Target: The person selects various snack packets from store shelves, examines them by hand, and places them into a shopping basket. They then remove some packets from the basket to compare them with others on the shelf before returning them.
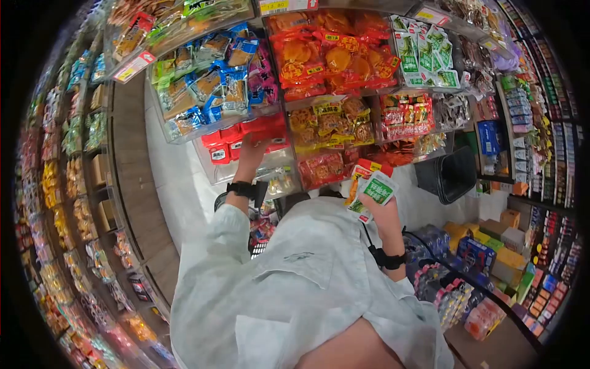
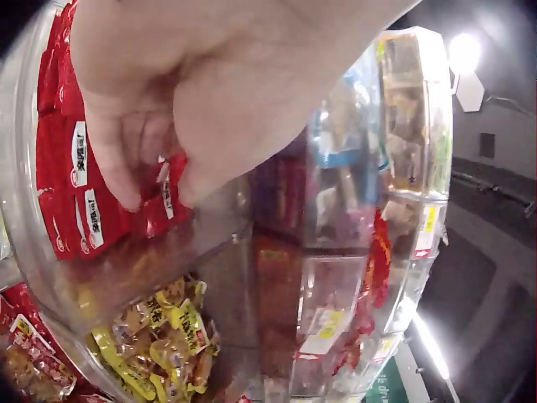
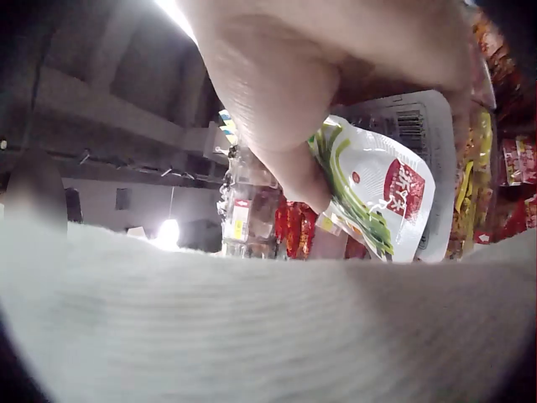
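In the head view the left hand (image 1: 253, 147) reaches into a clear bin of red packets (image 1: 220, 154). The left wrist view shows that hand (image 2: 201, 92) with thumb and fingers pinching a small red packet (image 2: 164, 197) with a white label, beside other red packets (image 2: 59, 151). The right hand (image 1: 384, 212) holds several packets near the shirt front: a green-and-white one (image 1: 376, 188) on top, with a red and yellow one (image 1: 369, 167) behind. In the right wrist view the right thumb presses on a white packet with green stalks (image 3: 369, 180).
Bins of blue packets (image 1: 215, 80), red-orange packets (image 1: 338, 55) and yellow packets (image 1: 332, 123) surround the left hand. A black bin (image 1: 452, 175) stands at the right, above bottles and boxes (image 1: 476, 252) on the floor. Stocked shelves (image 1: 74, 178) line the left side.
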The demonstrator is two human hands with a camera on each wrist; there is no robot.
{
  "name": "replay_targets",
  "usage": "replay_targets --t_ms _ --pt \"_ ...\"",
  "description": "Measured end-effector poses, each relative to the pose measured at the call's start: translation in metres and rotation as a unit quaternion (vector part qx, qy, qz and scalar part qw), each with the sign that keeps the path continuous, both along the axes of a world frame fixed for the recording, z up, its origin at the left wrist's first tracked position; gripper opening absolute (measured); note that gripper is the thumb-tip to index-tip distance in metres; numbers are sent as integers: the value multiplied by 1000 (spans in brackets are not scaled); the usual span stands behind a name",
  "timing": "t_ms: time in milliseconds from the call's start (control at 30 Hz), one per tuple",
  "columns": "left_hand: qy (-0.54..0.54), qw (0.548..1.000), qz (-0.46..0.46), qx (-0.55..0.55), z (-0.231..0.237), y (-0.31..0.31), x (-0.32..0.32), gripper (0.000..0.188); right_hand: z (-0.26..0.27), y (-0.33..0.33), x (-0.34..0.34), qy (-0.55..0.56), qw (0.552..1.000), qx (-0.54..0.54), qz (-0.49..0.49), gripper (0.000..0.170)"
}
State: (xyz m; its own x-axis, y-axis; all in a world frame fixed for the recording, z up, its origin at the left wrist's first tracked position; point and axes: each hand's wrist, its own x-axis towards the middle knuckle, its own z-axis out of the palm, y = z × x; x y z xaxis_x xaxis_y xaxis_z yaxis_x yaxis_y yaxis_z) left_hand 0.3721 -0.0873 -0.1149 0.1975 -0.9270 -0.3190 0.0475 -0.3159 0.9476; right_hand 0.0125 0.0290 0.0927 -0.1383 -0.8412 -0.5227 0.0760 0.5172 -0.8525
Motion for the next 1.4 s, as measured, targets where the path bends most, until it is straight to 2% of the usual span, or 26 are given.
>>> replay_targets --t_ms 67,167,267,367,467,567,667,767,900,1100,1200,1333,1400 --pt "-139 990 -31 12 -17 -6 2 60 2 9 7 4 1000 4 -26 40" --pt "-127 986 -95 56 -37 -7 4 61 5 19 16 14 998 3 -58 38" --pt "-176 980 -92 0 -48 2 0 55 10 25 25 19 996 7 -87 37" --pt "-359 915 -178 -46 -36 5 -6 48 15 27 30 21 995 19 -91 35" --pt "-353 905 -235 -29 -35 3 -13 41 16 32 33 34 995 26 -93 34" --pt "-399 880 -254 -52 -43 3 -16 36 14 35 31 44 994 23 -97 33" --pt "-406 870 -279 15 -37 3 -23 34 20 33 32 51 994 9 -100 32" --pt "-377 877 -297 -17 -36 9 -23 31 21 33 27 45 994 5 -103 33" --pt "-366 892 -265 -7 -20 15 -29 32 8 39 11 35 996 -7 -87 35" --pt "-281 933 -216 -60 43 32 -56 30 2 35 -21 14 999 -24 -45 42" --pt "-141 963 -225 -53 114 51 -104 27 -6 34 -48 10 999 -51 -4 44" --pt "-87 933 -347 -39 181 81 -184 46 -13 33 -92 -28 995 -88 40 44" --pt "40 931 -359 -51 189 102 -235 49 -18 35 -119 -40 992 -104 67 43"
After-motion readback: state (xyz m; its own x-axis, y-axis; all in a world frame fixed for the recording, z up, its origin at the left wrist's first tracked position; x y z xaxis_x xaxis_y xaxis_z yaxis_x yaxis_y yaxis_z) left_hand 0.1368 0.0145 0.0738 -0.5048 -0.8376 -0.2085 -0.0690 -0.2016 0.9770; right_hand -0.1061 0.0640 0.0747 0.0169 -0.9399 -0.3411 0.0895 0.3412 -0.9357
